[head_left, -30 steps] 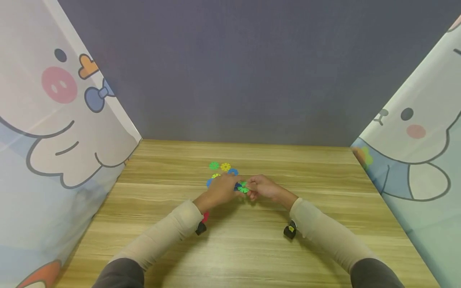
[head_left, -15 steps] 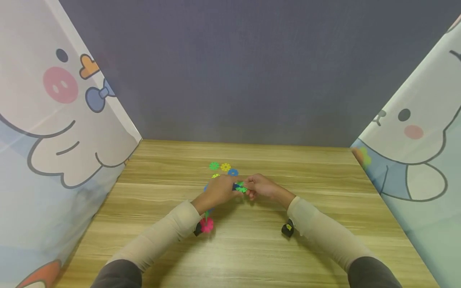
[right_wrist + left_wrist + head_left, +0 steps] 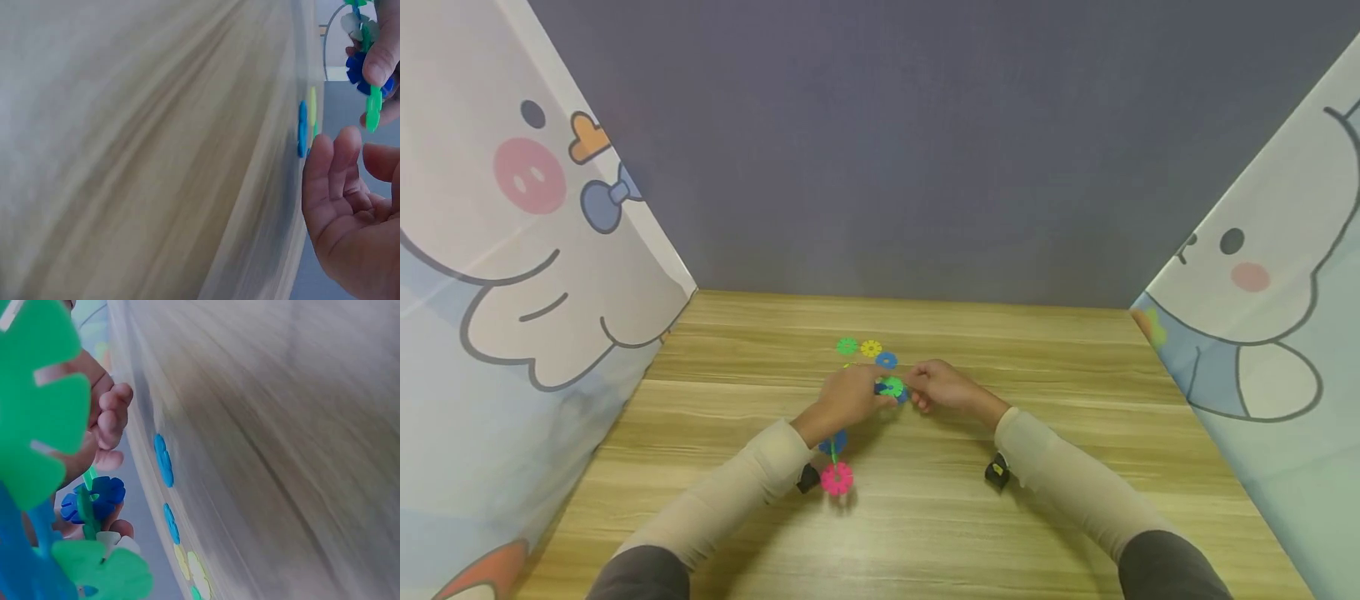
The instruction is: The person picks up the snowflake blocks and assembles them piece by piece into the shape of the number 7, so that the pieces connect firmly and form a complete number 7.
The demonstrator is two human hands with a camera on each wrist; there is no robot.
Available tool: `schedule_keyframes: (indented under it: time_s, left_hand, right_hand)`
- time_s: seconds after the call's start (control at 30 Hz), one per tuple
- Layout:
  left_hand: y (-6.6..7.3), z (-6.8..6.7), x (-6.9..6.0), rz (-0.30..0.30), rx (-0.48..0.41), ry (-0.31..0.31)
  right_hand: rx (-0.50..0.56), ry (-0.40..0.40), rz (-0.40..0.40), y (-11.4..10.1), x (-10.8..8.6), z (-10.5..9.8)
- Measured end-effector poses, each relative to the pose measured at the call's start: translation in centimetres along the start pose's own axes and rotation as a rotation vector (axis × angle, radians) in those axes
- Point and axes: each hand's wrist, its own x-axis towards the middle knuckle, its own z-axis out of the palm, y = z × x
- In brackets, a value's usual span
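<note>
My left hand holds a chain of interlocking plastic flower discs. Its thumb and fingers pinch a dark blue disc with a bright green disc slotted into it. Farther down the chain, a blue disc and a pink disc hang below the left wrist. White and green discs of the chain also show in the left wrist view. Beside the green disc is my right hand, fingers loosely bent. In the right wrist view nothing sits between its thumb and fingers, and a gap separates it from the chain.
On the wooden table beyond the hands lie loose discs: green, yellow and blue. Another blue disc lies under the hands. A grey panel stands behind, with printed cartoon cloths at both sides.
The right fingers have come off the green disc. My left hand has shifted slightly left with the chain, and its pink end now shows fully below the wrist.
</note>
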Motion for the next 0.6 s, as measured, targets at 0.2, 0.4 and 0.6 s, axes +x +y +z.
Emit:
schedule_keyframes:
  time_s: [0.2,0.4,0.6]
  left_hand:
    - [-0.57,-0.04,-0.20,-0.014,0.029,0.003]
    - [-0.76,-0.24,-0.49,-0.038,0.052,-0.006]
    - [-1.03,-0.05,-0.66,-0.037,0.073,0.007]
  right_hand:
    - [-0.096,0.041,-0.006,0.52,0.30,-0.45]
    - [-0.346,0.065,-0.097,0.34,0.63,-0.57]
    - [-0.556,0.036,-0.201,0.00,0.91,-0.06]
